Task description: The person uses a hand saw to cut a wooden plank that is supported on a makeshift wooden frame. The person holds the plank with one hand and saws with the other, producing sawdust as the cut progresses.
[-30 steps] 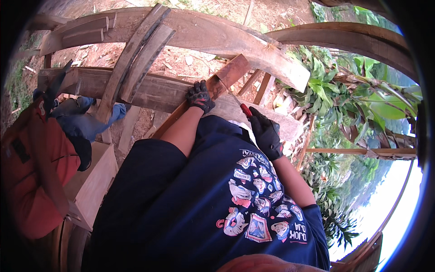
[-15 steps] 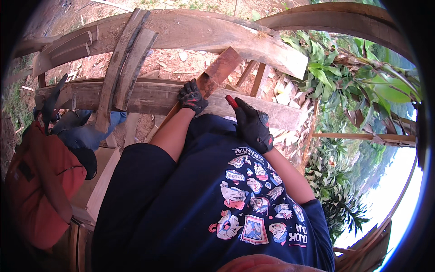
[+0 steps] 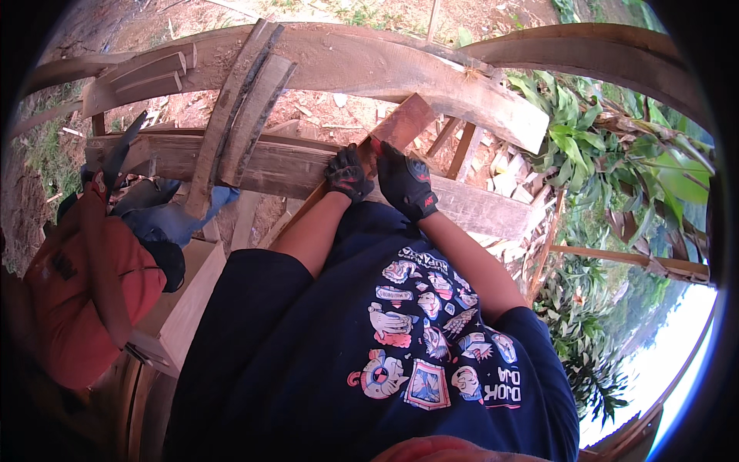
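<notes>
A reddish-brown wooden board [image 3: 408, 122] lies slanted across two beams in front of me. My left hand [image 3: 350, 175], in a black glove, has its fingers curled on the board's left edge. My right hand [image 3: 406, 185], also gloved, is closed against the board just right of the left one. From its fingertips sticks the end of a slim red object [image 3: 376, 145]; its kind cannot be made out, and the glove hides the rest. Under both hands runs the nearer weathered beam [image 3: 296, 164].
A thick far beam [image 3: 346, 63] spans the scene, with two narrow planks [image 3: 250, 115] laid across both beams at left. A person in a red shirt [image 3: 96, 296] works at left with a dark, blade-like tool [image 3: 123, 150]. Leafy plants [image 3: 573, 131] grow at right, and wood offcuts [image 3: 512, 173] litter the ground.
My right hand has moved left and forward onto the board, bringing the red object down to its surface. My left hand stays at the board's edge. The whole view has shifted slightly.
</notes>
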A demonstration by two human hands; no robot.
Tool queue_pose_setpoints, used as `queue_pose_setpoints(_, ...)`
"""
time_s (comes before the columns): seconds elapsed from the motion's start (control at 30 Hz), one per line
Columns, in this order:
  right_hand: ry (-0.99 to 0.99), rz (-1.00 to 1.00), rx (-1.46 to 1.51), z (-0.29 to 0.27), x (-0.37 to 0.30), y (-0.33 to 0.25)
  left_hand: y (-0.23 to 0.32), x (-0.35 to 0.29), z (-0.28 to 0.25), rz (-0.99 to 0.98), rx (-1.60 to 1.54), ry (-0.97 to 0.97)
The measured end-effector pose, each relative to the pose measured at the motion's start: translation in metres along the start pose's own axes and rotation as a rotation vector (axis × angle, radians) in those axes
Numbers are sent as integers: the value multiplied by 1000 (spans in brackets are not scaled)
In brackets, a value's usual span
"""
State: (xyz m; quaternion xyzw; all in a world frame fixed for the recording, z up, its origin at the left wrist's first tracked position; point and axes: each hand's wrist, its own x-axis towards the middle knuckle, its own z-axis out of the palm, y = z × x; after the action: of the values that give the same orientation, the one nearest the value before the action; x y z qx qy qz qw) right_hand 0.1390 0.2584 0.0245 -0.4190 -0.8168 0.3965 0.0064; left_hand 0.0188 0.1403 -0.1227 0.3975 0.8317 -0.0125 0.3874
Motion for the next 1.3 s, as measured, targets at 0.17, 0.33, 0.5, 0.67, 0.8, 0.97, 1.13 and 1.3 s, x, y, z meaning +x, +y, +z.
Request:
queue_pose_setpoints(0.17, -10, -34, -7, -5, 7, 2, 4, 3, -5, -27, 3, -61)
queue_pose_setpoints(0.33, -59, -63, 78, -27, -7, 35, 5, 7, -10, -31, -3, -30)
queue_pose_setpoints(0.5, -115, 195, 167, -30, -53, 58, 19, -3, -22, -66, -30, -40)
queue_pose_setpoints(0.67, 74, 38, 75, -29, -99, 67, 18, -7, -12, -86, 0, 44)
queue_pose_setpoints(0.8, 3, 137, 0, -74, -144, 39, 23, -12, -23, -72, 21, 9)
queue_pose_setpoints(0.97, -115, 177, -53, -110, -153, -18, 7, -21, -10, -61, 115, -44)
queue_pose_setpoints(1.13, -90, 31, -82, -98, -142, -32, -8, -29, 7, -65, 152, -114)
queue_pose_setpoints(1.3, -102, -121, -149, -91, -124, -31, -6, -27, 14, -111, 96, -37)
